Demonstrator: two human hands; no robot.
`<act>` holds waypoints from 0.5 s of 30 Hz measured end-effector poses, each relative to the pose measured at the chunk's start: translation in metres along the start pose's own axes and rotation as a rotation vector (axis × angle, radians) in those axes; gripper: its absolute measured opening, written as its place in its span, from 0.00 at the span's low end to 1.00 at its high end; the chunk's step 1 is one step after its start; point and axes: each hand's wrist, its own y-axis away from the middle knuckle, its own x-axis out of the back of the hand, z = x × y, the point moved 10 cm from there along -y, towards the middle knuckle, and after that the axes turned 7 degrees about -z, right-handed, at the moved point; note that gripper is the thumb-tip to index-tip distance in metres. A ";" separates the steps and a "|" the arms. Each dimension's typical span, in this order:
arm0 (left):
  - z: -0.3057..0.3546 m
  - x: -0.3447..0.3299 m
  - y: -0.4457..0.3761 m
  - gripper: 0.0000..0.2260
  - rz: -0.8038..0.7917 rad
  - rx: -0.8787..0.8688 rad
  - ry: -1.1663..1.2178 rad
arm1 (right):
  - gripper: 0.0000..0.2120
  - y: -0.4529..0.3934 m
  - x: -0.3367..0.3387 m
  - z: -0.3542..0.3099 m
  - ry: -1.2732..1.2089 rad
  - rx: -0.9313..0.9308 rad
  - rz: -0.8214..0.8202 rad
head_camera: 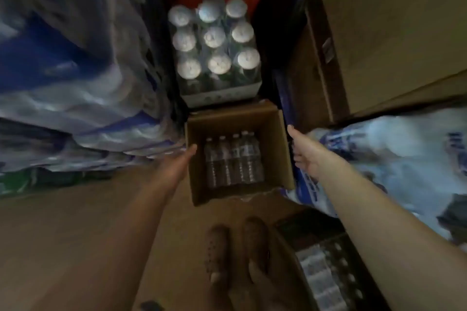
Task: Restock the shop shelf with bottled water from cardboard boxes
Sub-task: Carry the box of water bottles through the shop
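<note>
Cardboard, brown and open-topped, makes up the box [240, 151] that sits on the floor [75, 222] just ahead of the person's shoes [237, 245], and at its bottom lie the water bottles [233, 160], a single row of about five, side by side on their sides. Their long axes run from the near wall of the box toward the far wall, with the caps pointing at the far wall and the bases toward the person. The box looks mostly emptied, so I judge the restocking from this carton well along, with this last layer left to lift out and shelve; no shelf shows here, so how full it is cannot be told. The left hand [180, 163] reaches to the left wall of the box with fingers straight, at or just beside the rim, and the right hand [302, 153] reaches to the right wall the same way, fingers extended and relaxed; neither grips anything, though blur makes actual contact with the cardboard uncertain. Beyond the far wall stands a shrink-wrapped tray of larger bottles [214, 43] seen cap-up. Wrapped blue-and-white packs [75, 70] crowd the left side, and another box of bottles [328, 278] sits at the near right.
</note>
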 end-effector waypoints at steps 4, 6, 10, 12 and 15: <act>-0.031 0.008 -0.050 0.06 0.098 -0.039 -0.181 | 0.34 -0.047 -0.004 0.030 0.059 -0.109 0.051; -0.052 0.009 -0.073 0.13 0.125 0.022 -0.255 | 0.36 -0.067 -0.006 0.038 -0.020 -0.105 0.064; -0.059 0.013 -0.088 0.16 0.233 0.068 -0.245 | 0.43 -0.093 -0.001 0.041 -0.166 -0.030 0.127; -0.057 0.018 -0.086 0.15 0.236 0.052 -0.187 | 0.55 -0.091 -0.010 0.038 -0.045 -0.013 0.128; -0.061 0.022 -0.088 0.14 0.178 0.006 -0.151 | 0.43 -0.091 -0.016 0.039 0.057 0.098 0.134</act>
